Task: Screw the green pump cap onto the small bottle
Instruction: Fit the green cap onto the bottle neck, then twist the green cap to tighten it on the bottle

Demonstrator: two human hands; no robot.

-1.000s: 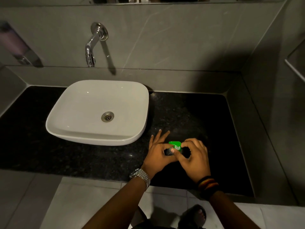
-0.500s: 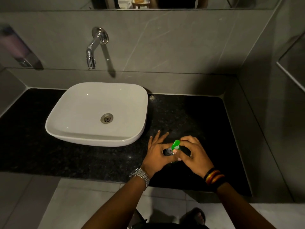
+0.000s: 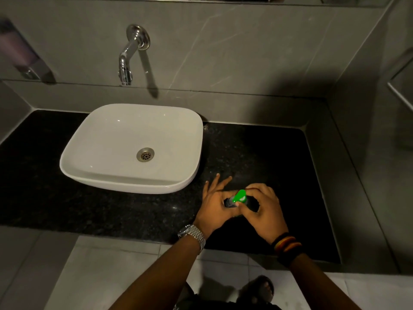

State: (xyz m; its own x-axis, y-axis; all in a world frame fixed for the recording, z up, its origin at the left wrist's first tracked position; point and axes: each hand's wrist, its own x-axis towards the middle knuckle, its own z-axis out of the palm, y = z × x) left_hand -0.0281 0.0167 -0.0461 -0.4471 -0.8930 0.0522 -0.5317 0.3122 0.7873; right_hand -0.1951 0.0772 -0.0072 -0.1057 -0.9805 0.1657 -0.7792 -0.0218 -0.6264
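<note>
Twisting is the step in hand, judging by the grip: right hand has its fingers curled and closed around the green pump cap, thumb pressing from the near side. Left hand pinches the small bottle with thumb and forefinger, remaining fingers splayed out and off it. Bottle is mostly hidden between the hands; only a dark sliver shows under the cap. It sits low over the black tabletop, right of the white basin, well apart from it. Can't tell whether its base touches the tabletop. Cap nozzle points up-left, so cap looks tilted relative to the camera; can't tell if threads are seated square. Advice: keep the bottle locked with the left pinch, turn only the cap, re-grip in short turns. If it resists early, back off and re-seat rather than forcing; cross-threading is the main risk. Grip the collar, not the nozzle, to avoid pumping the head. Wristwatch and wristbands are clear of the work.
</note>
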